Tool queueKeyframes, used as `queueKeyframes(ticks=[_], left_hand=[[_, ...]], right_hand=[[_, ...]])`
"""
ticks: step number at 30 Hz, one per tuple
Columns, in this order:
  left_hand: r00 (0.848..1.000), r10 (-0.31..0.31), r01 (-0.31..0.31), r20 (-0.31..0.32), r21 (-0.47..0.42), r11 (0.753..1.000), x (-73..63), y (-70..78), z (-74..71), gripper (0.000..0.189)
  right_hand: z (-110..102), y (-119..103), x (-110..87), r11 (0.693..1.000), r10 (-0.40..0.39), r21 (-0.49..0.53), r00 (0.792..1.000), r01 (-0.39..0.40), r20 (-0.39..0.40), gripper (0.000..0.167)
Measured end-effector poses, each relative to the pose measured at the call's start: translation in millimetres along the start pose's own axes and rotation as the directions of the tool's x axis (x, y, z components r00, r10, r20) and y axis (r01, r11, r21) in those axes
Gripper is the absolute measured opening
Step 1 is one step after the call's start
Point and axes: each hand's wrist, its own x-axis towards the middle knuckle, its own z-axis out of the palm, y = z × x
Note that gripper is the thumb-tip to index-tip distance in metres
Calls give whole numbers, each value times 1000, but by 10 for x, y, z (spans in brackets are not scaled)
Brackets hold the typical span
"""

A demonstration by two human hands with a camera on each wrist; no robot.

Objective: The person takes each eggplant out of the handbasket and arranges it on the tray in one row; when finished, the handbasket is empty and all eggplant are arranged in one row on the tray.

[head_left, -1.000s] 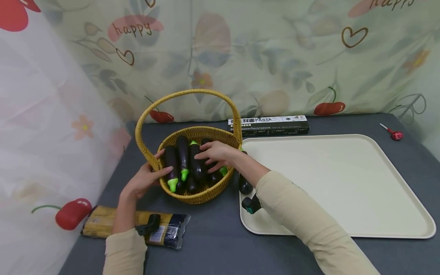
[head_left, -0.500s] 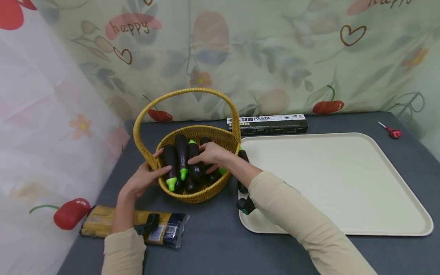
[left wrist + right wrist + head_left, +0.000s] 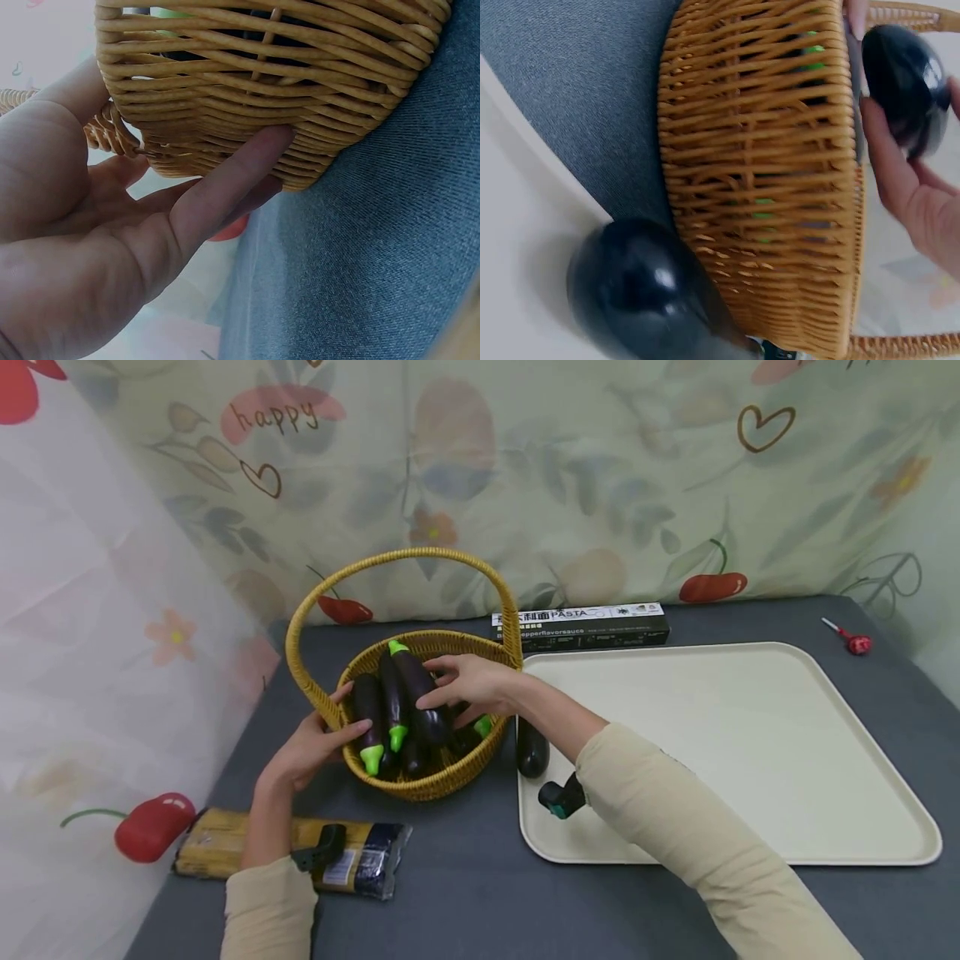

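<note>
A yellow wicker basket (image 3: pixel 461 774) with a tall arched handle holds several dark purple eggplants with green stem ends. On its left side, my left hand (image 3: pixel 309 745) grips the rim, thumb inside against an eggplant (image 3: pixel 367 706). The left wrist view shows the fingers of this hand lying along the outer weave of the basket (image 3: pixel 225 105). Over the basket's right half, my right hand (image 3: pixel 480 683) grips another eggplant (image 3: pixel 412 677), which is tilted with its green end toward the back. Its rounded dark end (image 3: pixel 907 86) shows between thumb and fingers in the right wrist view.
A cream tray (image 3: pixel 720 760) lies right of the basket, with one eggplant (image 3: pixel 532 752) along its left edge. Behind stands a black pasta box (image 3: pixel 592 628). A spaghetti packet (image 3: pixel 360 860) lies under the left forearm. At the far right is a red lollipop (image 3: pixel 857 644).
My right hand has closed on an eggplant and raised it a little, its green end shifting up and left. The left hand stays on the rim. The head view has shifted slightly.
</note>
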Motion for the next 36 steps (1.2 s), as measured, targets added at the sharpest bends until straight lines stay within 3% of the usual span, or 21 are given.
queueKeyframes(ticks=[5, 11, 16, 26, 36], left_hand=[[1000, 12, -12, 2, 2, 1000, 3, -1, 1, 83], [1000, 22, -22, 7, 8, 1000, -7, 5, -6, 82], [1000, 19, -19, 4, 10, 1000, -10, 13, -5, 83], [1000, 23, -23, 2, 32, 999, -30, 24, 9, 80], [1000, 24, -24, 6, 31, 999, -35, 30, 7, 79]], right_hand=[[-76, -33, -133, 997, -69, 42, 993, 65, 100, 68], [-161, -24, -331, 993, -119, 14, 982, 118, 143, 68], [-234, 23, -484, 990, -140, -7, 978, 143, 153, 71], [-410, 252, -745, 985, -172, 58, 968, 164, 182, 76], [-645, 534, -976, 987, -156, 58, 973, 148, 167, 84]])
